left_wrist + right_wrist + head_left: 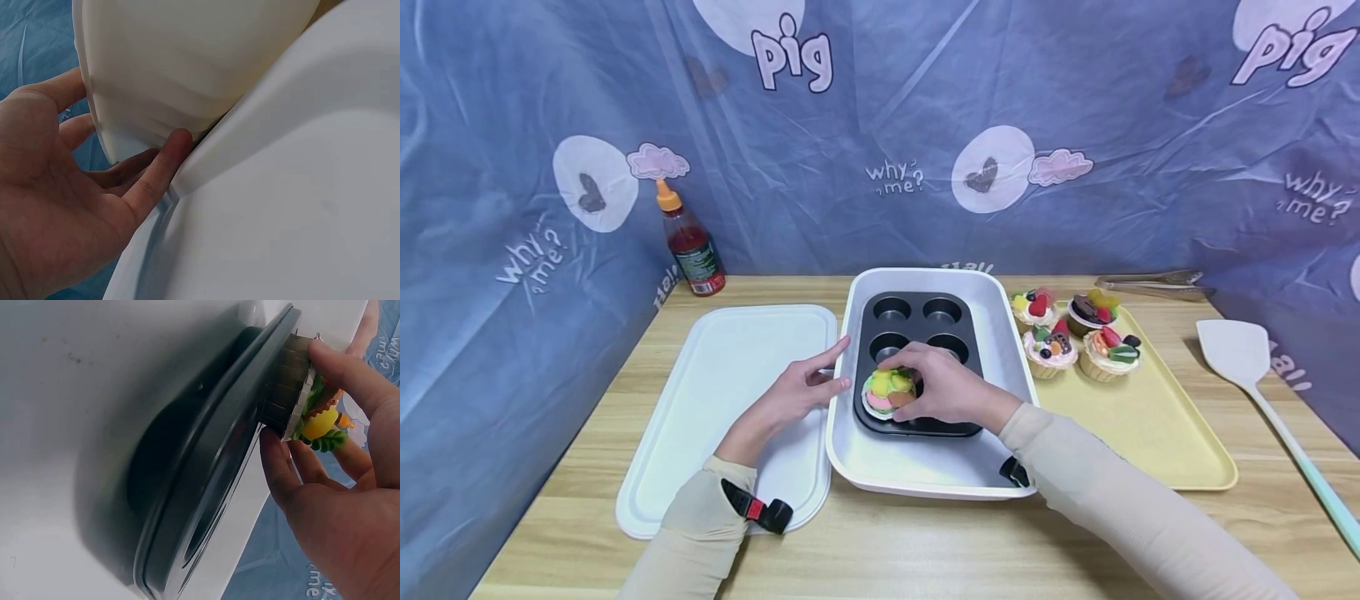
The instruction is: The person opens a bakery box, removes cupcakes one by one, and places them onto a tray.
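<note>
My right hand (951, 387) pinches a cupcake (887, 390) topped with yellow, pink and green pieces. In the right wrist view, thumb and fingers hold its pleated brown case (287, 378) from both sides, its base right at a near-side cup of the dark muffin tin (917, 428). That tin lies inside a deep white tub (917, 468); its cups at the far end show bare. With fingers extended, my left hand (786, 398) touches the tub's left rim. In the left wrist view, its fingers lie against the tub's outer wall (169, 81).
Several decorated cupcakes (1049, 350) stand at the far end of a yellow tray (1127, 433) on the right. Beyond are metal tongs (1157, 285) and a white spatula (1236, 350). A white lid-like tray (737, 358) lies left of the tub; a red sauce bottle (692, 250) stands behind.
</note>
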### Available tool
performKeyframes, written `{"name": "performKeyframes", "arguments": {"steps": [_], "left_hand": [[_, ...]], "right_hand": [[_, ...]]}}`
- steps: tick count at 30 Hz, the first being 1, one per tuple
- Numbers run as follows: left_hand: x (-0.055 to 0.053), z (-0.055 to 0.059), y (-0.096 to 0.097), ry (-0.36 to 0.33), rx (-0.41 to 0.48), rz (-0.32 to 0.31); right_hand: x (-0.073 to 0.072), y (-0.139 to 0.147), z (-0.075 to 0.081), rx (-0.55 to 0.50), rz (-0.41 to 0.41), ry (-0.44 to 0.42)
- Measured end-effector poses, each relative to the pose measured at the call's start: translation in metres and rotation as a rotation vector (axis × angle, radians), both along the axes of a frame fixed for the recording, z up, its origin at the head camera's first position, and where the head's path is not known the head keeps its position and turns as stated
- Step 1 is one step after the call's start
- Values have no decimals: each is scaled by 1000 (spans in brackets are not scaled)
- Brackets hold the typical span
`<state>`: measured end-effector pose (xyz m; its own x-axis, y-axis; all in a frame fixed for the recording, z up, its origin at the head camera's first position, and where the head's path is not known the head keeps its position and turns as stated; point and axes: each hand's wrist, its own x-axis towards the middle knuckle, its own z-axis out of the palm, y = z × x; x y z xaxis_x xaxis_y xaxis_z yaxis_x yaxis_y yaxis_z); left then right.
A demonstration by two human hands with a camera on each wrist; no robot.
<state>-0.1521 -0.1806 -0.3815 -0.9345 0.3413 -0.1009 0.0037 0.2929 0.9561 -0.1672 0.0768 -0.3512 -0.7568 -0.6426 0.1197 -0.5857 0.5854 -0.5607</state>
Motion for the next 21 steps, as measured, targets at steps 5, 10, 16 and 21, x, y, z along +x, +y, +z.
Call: {"name": "performKeyframes", "arguments": {"steps": [5, 10, 16, 21], "left_hand": [[0, 1, 0, 0, -8, 2], [0, 1, 0, 0, -10, 6], [0, 2, 0, -5, -10, 5], [0, 1, 0, -6, -10, 2]], "right_hand": [[0, 0, 0, 1, -1, -1], [0, 0, 1, 2, -4, -8], [-1, 0, 1, -11, 0, -27], [-2, 0, 0, -19, -1, -46]]}}
